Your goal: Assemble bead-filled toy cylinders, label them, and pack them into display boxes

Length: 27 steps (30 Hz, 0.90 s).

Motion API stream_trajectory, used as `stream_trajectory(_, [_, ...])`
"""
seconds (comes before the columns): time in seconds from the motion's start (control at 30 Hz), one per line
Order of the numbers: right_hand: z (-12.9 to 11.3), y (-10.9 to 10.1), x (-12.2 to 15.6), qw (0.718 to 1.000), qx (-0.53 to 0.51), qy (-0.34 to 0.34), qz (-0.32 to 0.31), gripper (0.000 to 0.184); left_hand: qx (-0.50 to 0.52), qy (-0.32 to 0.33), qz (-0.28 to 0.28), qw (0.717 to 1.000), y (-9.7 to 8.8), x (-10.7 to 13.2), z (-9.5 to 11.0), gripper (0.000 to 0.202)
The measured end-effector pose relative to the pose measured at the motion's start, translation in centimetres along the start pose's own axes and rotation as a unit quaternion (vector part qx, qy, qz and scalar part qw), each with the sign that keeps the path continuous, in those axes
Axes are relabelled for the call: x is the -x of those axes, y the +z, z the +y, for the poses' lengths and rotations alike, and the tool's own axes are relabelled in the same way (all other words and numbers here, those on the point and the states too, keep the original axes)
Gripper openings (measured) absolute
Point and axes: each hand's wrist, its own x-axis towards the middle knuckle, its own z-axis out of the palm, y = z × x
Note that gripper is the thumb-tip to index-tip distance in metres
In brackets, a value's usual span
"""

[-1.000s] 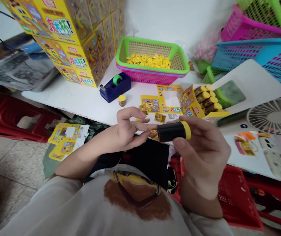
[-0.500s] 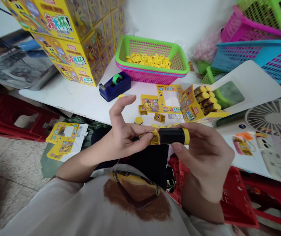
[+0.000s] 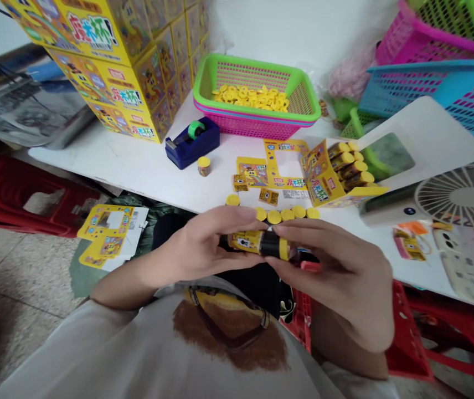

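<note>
A small black tube with a yellow cap (image 3: 271,244) lies sideways between my two hands, above the table's front edge. A yellow printed label (image 3: 245,240) covers its left part; the right part is plain black. My left hand (image 3: 204,244) is closed round the labelled end, thumb and fingers on opposite sides. My right hand (image 3: 340,271) pinches the capped end. Just beyond the hands stands a row of yellow-capped tubes (image 3: 287,215), partly hidden by my fingers. Small printed yellow pieces (image 3: 269,196) lie behind that row.
An open display box (image 3: 320,174) holds several capped tubes. Behind are a blue tape dispenser (image 3: 191,145), a short yellow-lidded container (image 3: 204,166) and a green basket (image 3: 307,91) of yellow pieces. Stacked yellow boxes (image 3: 124,91) stand left; a fan (image 3: 461,197) is at right.
The tube has moved left and slightly down, and its label now shows along its left part. My left fingers, spread before, have closed round it.
</note>
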Motion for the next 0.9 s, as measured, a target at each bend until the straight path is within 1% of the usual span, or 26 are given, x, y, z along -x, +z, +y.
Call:
stream_trajectory(0.03, [0.1, 0.0, -0.2, 1.0, 0.01, 0.004, -0.011, 0.039, -0.019, 0.011, -0.017, 1.0, -0.1, 0.1, -0.3, 0.092])
stream_trajectory(0.07, [0.2, 0.0, -0.3, 1.0, 0.012, 0.005, -0.017, 0.038, -0.029, 0.008, -0.027, 0.999, -0.1, 0.2, -0.6, 0.092])
stream_trajectory(0.1, [0.3, 0.1, -0.4, 1.0, 0.007, 0.001, -0.02, 0.038, -0.03, -0.01, -0.03, 0.999, -0.1, 0.3, -0.8, 0.091])
stream_trajectory(0.17, [0.8, 0.4, -0.6, 1.0, -0.024, -0.011, -0.013, 0.04, -0.005, -0.061, -0.028, 0.998, 0.0, 0.4, -1.0, 0.089])
stream_trajectory(0.27, [1.6, 1.3, -0.6, 0.993, -0.112, -0.023, 0.014, 0.042, 0.1, -0.152, -0.033, 0.983, 0.1, 0.2, -0.9, 0.088])
stream_trajectory(0.3, [1.9, 1.7, -0.5, 0.99, -0.141, -0.026, 0.018, 0.039, 0.149, -0.177, -0.038, 0.972, 0.1, 0.0, -0.9, 0.089])
stream_trajectory(0.37, [2.4, 2.2, -0.6, 0.984, -0.171, -0.04, 0.013, 0.026, 0.249, -0.22, -0.043, 0.942, 0.2, -0.2, -1.1, 0.094])
stream_trajectory(0.47, [3.1, 2.6, -0.9, 0.975, -0.21, -0.07, -0.029, 0.005, 0.379, -0.285, -0.054, 0.879, 0.5, -0.5, -1.5, 0.107])
stream_trajectory(0.53, [3.6, 2.6, -1.1, 0.965, -0.253, -0.048, -0.059, 0.001, 0.441, -0.327, -0.057, 0.834, 0.8, -0.7, -1.8, 0.108])
stream_trajectory(0.57, [3.7, 2.5, -1.2, 0.961, -0.267, -0.023, -0.064, 0.003, 0.458, -0.34, -0.048, 0.82, 0.9, -0.7, -1.9, 0.106])
stream_trajectory(0.6, [3.8, 2.4, -1.2, 0.961, -0.27, -0.002, -0.062, 0.009, 0.464, -0.349, -0.033, 0.814, 1.1, -0.8, -1.9, 0.104])
stream_trajectory(0.63, [3.8, 2.3, -1.1, 0.965, -0.259, 0.009, -0.048, 0.015, 0.462, -0.353, -0.013, 0.814, 1.2, -0.9, -2.0, 0.103])
stream_trajectory(0.67, [3.7, 2.2, -1.0, 0.972, -0.232, 0.004, -0.026, 0.021, 0.455, -0.356, 0.007, 0.816, 1.3, -1.0, -1.9, 0.103])
stream_trajectory(0.73, [3.5, 2.2, -0.7, 0.989, -0.14, -0.045, 0.009, 0.031, 0.446, -0.36, 0.037, 0.819, 1.3, -1.1, -1.8, 0.105])
stream_trajectory(0.8, [3.4, 2.6, -0.4, 0.993, -0.038, -0.109, 0.016, 0.047, 0.454, -0.362, 0.052, 0.813, 1.3, -1.2, -1.7, 0.106])
stream_trajectory(0.87, [3.5, 3.4, -0.3, 0.988, 0.007, -0.155, 0.014, 0.07, 0.468, -0.363, 0.058, 0.804, 1.4, -1.2, -1.6, 0.106])
stream_trajectory(0.9, [3.6, 3.9, -0.3, 0.986, 0.007, -0.167, 0.022, 0.076, 0.475, -0.363, 0.058, 0.8, 1.5, -1.3, -1.6, 0.105])
